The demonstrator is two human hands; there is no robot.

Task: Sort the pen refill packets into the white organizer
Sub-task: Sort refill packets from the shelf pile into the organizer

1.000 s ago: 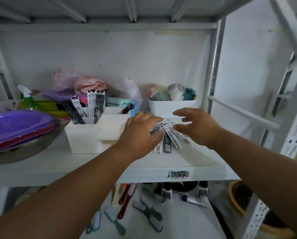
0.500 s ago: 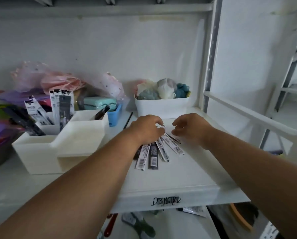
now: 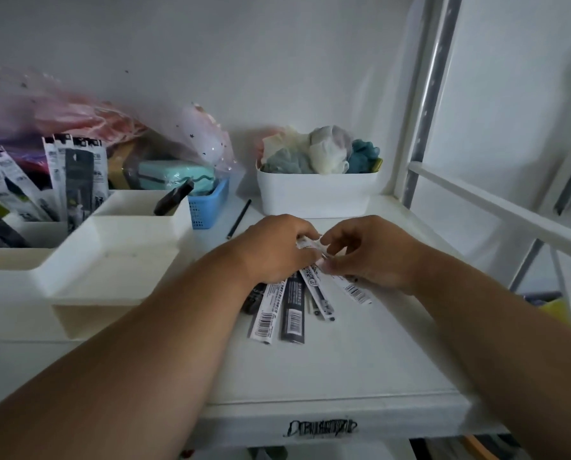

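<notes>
Several narrow pen refill packets (image 3: 292, 313) lie fanned out on the white shelf (image 3: 343, 366), barcodes toward me. My left hand (image 3: 274, 249) rests curled over their far ends and pinches them. My right hand (image 3: 367, 250) is beside it, fingertips closed on a packet at the fan's top. The white organizer (image 3: 111, 257) stands to the left, with several packets (image 3: 78, 180) upright in its rear compartments and its front tray bare.
A white bin of cloths (image 3: 317, 194) stands behind my hands. A blue basket (image 3: 207, 207) with a teal box, plastic bags and a dark pencil (image 3: 239, 219) sit at the back. Shelf posts and a rail (image 3: 496, 207) run along the right.
The view has moved closer and lower over the shelf. Both hands have drawn together over the top of the fanned packets, and the fingers have closed onto them.
</notes>
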